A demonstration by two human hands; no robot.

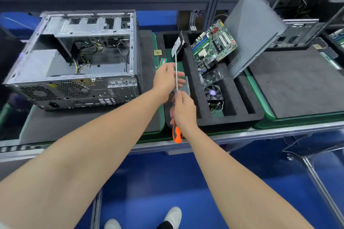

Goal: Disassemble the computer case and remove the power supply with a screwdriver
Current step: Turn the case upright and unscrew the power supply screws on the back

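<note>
The computer case lies on its side on a dark mat, its open side up, with cables and a grey box, likely the power supply, seen inside at its left end. Just right of the case, the screwdriver is held over a black foam tray. Its orange handle is gripped by the closed right hand. The shaft is met near its tip by the left hand, fingers partly curled; whether it is pinched cannot be told. Farther right of the case, a motherboard and a cooler fan are held in the tray.
</note>
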